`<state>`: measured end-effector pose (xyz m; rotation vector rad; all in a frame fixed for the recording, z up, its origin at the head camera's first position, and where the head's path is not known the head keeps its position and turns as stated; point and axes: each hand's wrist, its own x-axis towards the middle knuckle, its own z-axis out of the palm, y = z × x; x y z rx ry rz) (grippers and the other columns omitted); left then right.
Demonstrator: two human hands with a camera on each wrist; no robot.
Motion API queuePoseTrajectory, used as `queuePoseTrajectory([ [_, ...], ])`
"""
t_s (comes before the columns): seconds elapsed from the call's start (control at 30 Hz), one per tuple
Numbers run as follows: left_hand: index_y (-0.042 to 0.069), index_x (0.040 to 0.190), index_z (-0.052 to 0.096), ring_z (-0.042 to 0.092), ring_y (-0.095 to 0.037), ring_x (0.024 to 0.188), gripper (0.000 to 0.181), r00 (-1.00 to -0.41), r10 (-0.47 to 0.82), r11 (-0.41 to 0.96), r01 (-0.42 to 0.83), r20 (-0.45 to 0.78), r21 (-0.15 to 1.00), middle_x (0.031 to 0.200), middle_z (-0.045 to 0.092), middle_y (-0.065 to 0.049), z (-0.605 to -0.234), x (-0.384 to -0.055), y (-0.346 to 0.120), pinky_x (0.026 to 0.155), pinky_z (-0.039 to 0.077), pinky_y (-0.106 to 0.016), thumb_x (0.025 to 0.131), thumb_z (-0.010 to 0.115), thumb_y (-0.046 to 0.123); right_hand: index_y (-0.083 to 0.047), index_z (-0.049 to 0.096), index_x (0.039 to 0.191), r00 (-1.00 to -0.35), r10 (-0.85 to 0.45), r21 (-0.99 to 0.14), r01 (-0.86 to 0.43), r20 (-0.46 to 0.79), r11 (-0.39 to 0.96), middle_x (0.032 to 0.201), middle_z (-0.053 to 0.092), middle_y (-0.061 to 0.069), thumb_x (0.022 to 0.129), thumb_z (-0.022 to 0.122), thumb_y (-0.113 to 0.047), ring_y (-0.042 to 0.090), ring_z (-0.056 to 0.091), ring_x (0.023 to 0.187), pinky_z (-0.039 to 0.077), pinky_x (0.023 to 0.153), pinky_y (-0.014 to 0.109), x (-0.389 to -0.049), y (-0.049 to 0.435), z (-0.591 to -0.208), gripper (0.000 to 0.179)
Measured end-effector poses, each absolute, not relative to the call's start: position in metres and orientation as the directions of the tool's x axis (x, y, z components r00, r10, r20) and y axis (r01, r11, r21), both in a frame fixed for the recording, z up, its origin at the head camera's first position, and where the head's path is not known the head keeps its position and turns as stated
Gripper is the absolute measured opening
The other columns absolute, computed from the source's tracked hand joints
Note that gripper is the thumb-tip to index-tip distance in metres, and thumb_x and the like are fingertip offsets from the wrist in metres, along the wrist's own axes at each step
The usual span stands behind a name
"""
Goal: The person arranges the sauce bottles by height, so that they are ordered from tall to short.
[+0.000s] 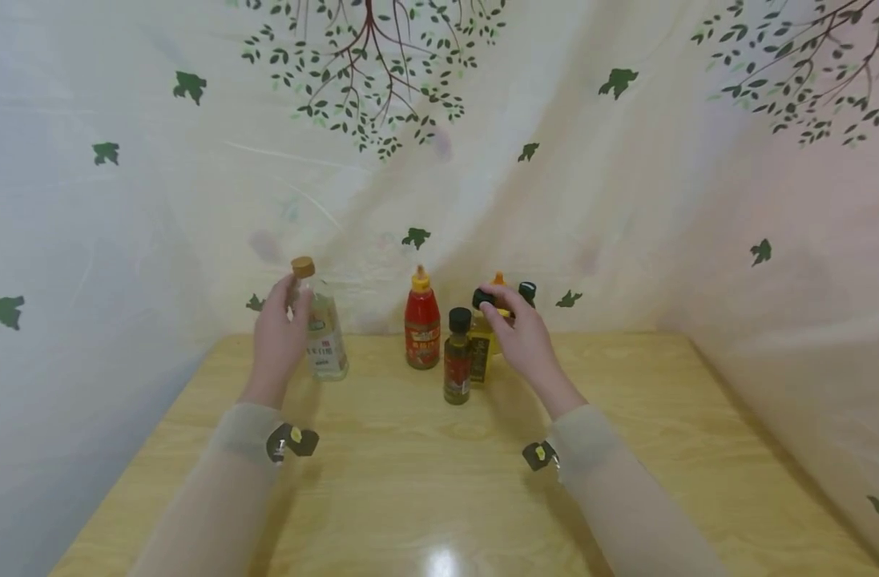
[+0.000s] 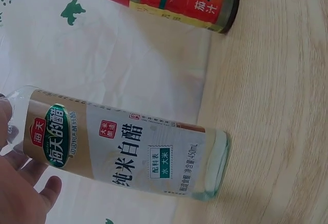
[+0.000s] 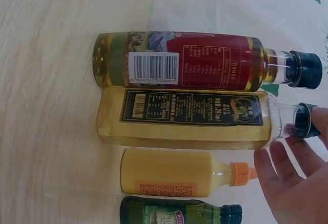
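At the left, a clear white vinegar bottle (image 1: 327, 350) with a tan cap stands on the table. My left hand (image 1: 280, 343) grips its neck; in the left wrist view the fingers curl round the top of the vinegar bottle (image 2: 128, 149). Right of centre, my right hand (image 1: 523, 330) pinches the black-capped top of a square bottle of yellow oil (image 1: 480, 359). The right wrist view has this square oil bottle (image 3: 189, 133) between a round oil bottle with a dark red label (image 3: 205, 60) and a yellow squeeze bottle (image 3: 166, 168) with an orange tip.
A red ketchup bottle (image 1: 421, 324) with a yellow cap stands between the hands. A dark green bottle (image 3: 174, 212) is beyond the yellow squeeze bottle. The wooden table (image 1: 410, 473) meets a white cloth (image 1: 468, 200) printed with leaves behind and at the sides.
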<state>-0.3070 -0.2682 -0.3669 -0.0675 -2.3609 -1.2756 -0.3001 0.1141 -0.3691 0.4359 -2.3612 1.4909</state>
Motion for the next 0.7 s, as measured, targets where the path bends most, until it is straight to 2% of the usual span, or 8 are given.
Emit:
queuePoseTrajectory([
  [0.2,0.011,0.175,0.028,0.036,-0.041,0.160,0.072,-0.894,-0.195,0.498,0.266,0.405,0.826,0.177,0.034,-0.014,-0.374,-0.306,-0.268,0.130,0.028,-0.063,0.118,0.042,0.053,-0.021,0.062,0.155,-0.922,-0.099,-0.830,-0.380,0.373,0.408,0.156,0.058,0.009,0.115,0.064,-0.031,0.035,0.066,0.133,0.056,0.111,0.052,-0.299,0.113,-0.362,0.042],
  [0.27,0.013,0.175,0.028,0.037,-0.041,0.160,0.072,-0.895,-0.206,0.473,0.262,0.395,0.841,0.178,0.033,-0.013,-0.376,-0.306,-0.266,0.129,0.029,-0.064,0.118,0.042,0.055,-0.021,0.061,0.157,-0.920,-0.104,-0.823,-0.385,0.377,0.418,0.160,0.054,0.008,0.115,0.064,-0.034,0.035,0.063,0.136,0.055,0.113,0.052,-0.298,0.115,-0.359,0.044],
  [0.47,0.019,0.176,0.029,0.038,-0.041,0.159,0.072,-0.895,-0.226,0.430,0.262,0.384,0.864,0.177,0.035,-0.013,-0.379,-0.308,-0.262,0.128,0.029,-0.067,0.117,0.041,0.058,-0.017,0.059,0.159,-0.880,-0.121,-0.744,-0.456,0.460,0.489,0.162,0.055,0.006,0.114,0.065,-0.037,0.036,0.051,0.149,0.043,0.124,0.055,-0.301,0.115,-0.341,0.049],
  [0.6,0.020,0.176,0.027,0.035,-0.041,0.160,0.071,-0.897,-0.224,0.399,0.272,0.381,0.876,0.177,0.034,-0.013,-0.382,-0.307,-0.261,0.129,0.028,-0.066,0.117,0.041,0.057,-0.015,0.059,0.159,-0.862,-0.145,-0.693,-0.480,0.485,0.538,0.160,0.058,0.007,0.112,0.069,-0.034,0.040,0.054,0.144,0.044,0.121,0.058,-0.304,0.111,-0.327,0.051],
  [0.7,0.020,0.176,0.027,0.033,-0.040,0.161,0.071,-0.898,-0.231,0.377,0.272,0.375,0.885,0.178,0.033,-0.012,-0.385,-0.307,-0.261,0.129,0.027,-0.066,0.117,0.042,0.057,-0.017,0.059,0.159,-0.856,-0.173,-0.647,-0.487,0.487,0.587,0.160,0.058,0.007,0.111,0.071,-0.035,0.037,0.055,0.142,0.046,0.119,0.057,-0.307,0.106,-0.316,0.053],
])
